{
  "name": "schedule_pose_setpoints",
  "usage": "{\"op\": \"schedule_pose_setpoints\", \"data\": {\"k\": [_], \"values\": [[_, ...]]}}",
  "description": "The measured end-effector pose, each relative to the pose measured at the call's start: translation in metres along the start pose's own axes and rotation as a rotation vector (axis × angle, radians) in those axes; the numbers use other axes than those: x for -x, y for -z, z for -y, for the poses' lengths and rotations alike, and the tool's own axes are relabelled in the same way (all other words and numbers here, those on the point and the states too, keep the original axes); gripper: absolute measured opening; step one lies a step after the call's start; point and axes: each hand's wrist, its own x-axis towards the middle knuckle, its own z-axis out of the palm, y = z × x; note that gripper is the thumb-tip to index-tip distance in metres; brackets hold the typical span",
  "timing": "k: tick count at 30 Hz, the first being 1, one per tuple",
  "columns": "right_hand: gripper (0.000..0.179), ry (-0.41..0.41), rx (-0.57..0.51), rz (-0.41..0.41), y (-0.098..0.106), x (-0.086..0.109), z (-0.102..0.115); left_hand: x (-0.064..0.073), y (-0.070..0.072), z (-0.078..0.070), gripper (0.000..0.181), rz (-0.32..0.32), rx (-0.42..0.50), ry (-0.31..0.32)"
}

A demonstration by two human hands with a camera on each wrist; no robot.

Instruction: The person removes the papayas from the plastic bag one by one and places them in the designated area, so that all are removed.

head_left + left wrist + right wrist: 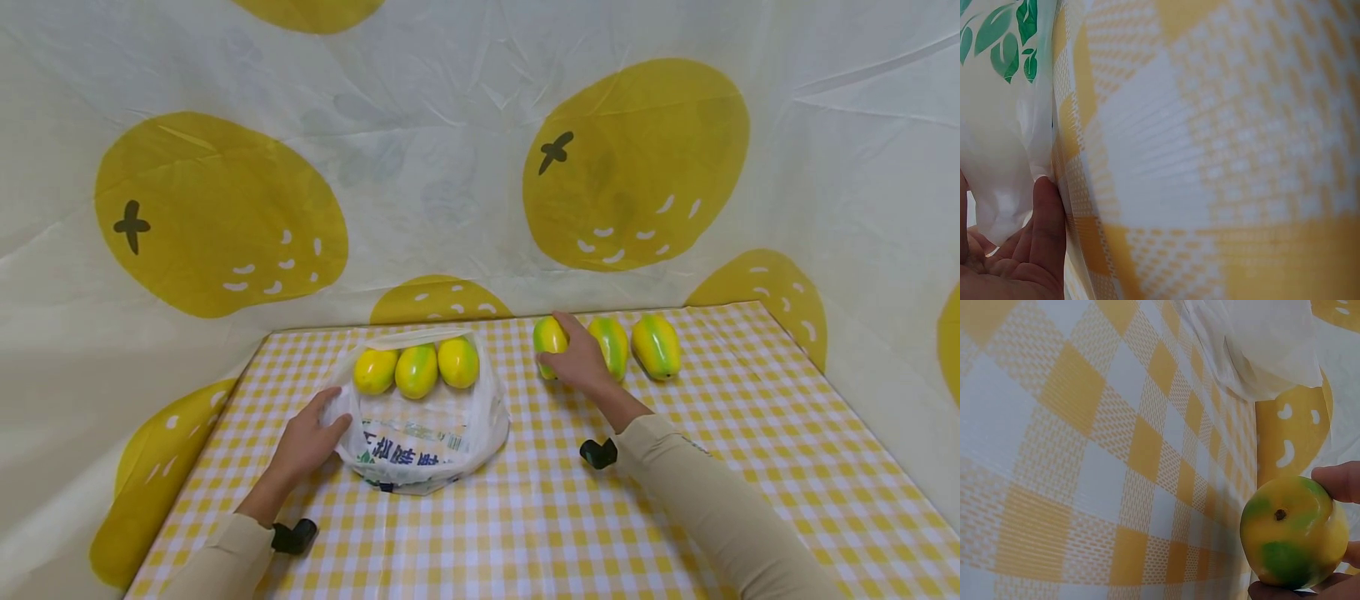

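Right of centre, the right hand point(581, 357) grips a yellow-green fruit point(550, 335); at lower left, the left hand point(306, 435) holds the edge of a plastic bag point(491, 417) containing three similar fruits point(416, 372).

Tabletop point(487, 542) in yellow-and-white check, far edge along pale, creased fabric backdrop point(442, 133). Matching fabric hangs at left and right, enclosing tabletop on three visible sides. Large mustard-yellow fruit prints point(225, 225) across fabric: two nearly whole, with dark cross-shaped marks and small white curved strokes; others partly cut off. Light soft, fairly even.
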Motion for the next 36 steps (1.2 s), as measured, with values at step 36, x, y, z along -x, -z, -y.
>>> {"op": "schedule_pose_setpoints", "data": {"k": [36], "values": [[0.087,0.077,0.051,0.053,-0.006,-0.004,-0.011,-0.003,-0.001,0.003,0.069,-0.006,0.009,0.007]]}}
